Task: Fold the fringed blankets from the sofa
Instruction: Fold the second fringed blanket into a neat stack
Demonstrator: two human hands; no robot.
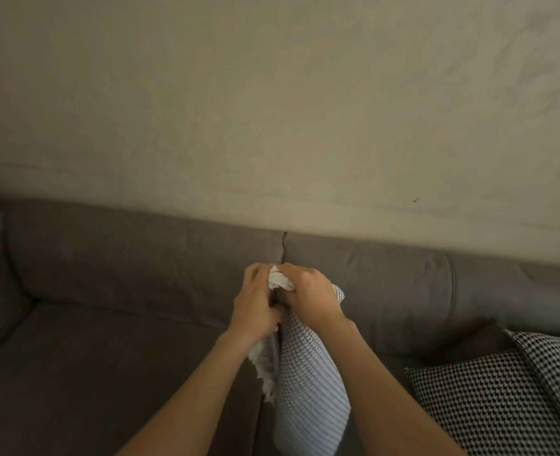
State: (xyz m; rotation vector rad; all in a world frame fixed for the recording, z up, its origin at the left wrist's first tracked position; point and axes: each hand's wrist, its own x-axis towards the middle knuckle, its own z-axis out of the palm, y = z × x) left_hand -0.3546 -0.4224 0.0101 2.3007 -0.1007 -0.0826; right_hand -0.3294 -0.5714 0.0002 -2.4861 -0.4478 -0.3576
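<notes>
blanket (305, 383), pale grey with thin darker stripes and a knitted texture, hangs in a narrow bunched length from both hands, held up in front of the back of the sofa (124, 274) and dropping out of view at the lower edge. its top end is gathered into a white wad with fringe (279, 282) poking out between the two hands; more fringe trails down its left edge below the left wrist. left hand (255, 302) grips the gathered top from the left, fingers curled round the cloth. right hand (309, 295) clenches the same wad from the right, knuckles up, touching the left hand. both bare forearms reach in from below. the sofa is dark grey, with a seam between two back pads just behind the hands. two black-and-white houndstooth cushions (489, 399) lie on the seat at the right, well apart from the blanket. wall (272, 110) behind is plain beige.
</notes>
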